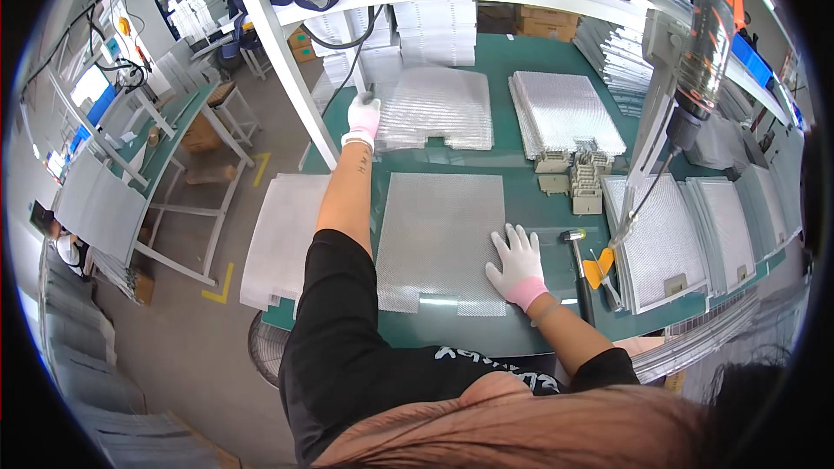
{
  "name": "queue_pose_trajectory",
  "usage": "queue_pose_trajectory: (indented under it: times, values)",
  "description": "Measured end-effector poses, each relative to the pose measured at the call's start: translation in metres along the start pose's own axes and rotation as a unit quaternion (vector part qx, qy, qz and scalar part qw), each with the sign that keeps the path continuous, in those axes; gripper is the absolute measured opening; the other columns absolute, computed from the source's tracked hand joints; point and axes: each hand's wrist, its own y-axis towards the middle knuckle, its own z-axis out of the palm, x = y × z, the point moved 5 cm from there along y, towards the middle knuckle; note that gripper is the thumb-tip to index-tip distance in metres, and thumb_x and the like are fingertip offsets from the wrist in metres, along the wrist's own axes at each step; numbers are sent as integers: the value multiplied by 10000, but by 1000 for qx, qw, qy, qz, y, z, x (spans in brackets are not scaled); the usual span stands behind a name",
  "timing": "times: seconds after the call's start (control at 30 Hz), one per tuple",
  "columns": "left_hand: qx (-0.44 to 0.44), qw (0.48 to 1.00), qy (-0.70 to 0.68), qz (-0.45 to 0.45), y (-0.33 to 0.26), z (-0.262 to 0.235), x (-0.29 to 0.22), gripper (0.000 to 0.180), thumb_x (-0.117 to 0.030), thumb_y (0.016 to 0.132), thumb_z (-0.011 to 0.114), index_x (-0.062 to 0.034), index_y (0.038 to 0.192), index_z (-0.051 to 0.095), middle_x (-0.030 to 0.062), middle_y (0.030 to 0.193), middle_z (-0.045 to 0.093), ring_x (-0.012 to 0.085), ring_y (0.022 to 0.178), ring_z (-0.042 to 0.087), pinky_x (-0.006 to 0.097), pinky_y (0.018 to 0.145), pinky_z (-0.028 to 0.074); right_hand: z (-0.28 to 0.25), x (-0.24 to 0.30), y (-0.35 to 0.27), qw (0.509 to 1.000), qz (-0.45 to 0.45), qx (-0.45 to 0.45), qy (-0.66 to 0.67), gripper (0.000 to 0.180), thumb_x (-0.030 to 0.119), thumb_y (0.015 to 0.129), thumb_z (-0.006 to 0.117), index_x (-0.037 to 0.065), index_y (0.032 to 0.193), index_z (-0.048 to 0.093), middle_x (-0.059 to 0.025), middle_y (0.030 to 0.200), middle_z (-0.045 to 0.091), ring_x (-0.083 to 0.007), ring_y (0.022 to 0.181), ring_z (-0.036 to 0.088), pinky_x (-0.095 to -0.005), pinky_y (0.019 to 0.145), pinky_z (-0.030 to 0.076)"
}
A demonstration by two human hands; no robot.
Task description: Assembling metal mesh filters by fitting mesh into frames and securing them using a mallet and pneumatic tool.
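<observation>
A grey mesh sheet (441, 226) with a notch in its near edge lies flat on the green table in front of me. My right hand (519, 267), in a white glove with a pink cuff, rests on its right edge, fingers spread. My left arm reaches far forward. The gloved left hand (363, 119) is closed beside the left edge of a stack of clear-looking mesh sheets (439, 108). A small dark thing (367, 97) shows at its fingertips; its kind is too small to tell. A thin black cable hangs close by.
A power screwdriver (708, 43) hangs at the right. Below it lie a hammer (573, 236), an orange-winged tool (598, 269) and metal brackets (586, 178). More mesh stacks (565, 108) stand behind, framed panels (656, 243) at right, pale sheets (282, 234) at left. A white post (282, 56) rises left.
</observation>
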Motion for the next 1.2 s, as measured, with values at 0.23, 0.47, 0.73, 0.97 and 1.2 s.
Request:
queue_pose_trajectory:
  times: [0.23,0.47,0.73,0.97,1.2]
  values:
    - [182,856,421,239,7,0,-16,352,-237,957,531,9,1191,625,249,1161,632,338,1036,629,351,916,454,-1,3,-1,1000,-6,-14,16,639,413,864,543,99,1411,436,-215,1467,371,-371,1397,291,-536,1151,178]
    - [35,999,-6,14,12,-30,-25,453,-366,995,466,43,1109,624,172,1043,678,291,918,639,370,818,471,-1,3,-1,1000,-12,-21,20,647,419,860,549,96,1409,441,-218,1467,371,-376,1396,291,-540,1149,176]
    - [188,968,141,-90,-22,10,-10,552,-371,923,612,67,1255,557,212,1259,606,295,1210,562,357,1014,416,1,0,-4,999,-7,-28,19,644,420,856,554,96,1403,448,-214,1464,378,-374,1396,290,-540,1147,181]
    - [113,963,243,11,-18,-14,-22,666,-264,802,705,37,1341,455,218,1213,609,346,1116,598,389,997,448,-1,4,-1,999,-18,-22,23,636,419,854,557,94,1392,456,-211,1464,378,-374,1392,295,-536,1147,187]
    - [51,856,469,213,-53,12,-79,826,-423,782,710,-10,1411,369,183,1439,402,366,1336,369,504,1053,354,2,0,-1,999,-14,-31,19,637,423,857,555,94,1393,453,-207,1460,382,-371,1387,303,-537,1149,184]
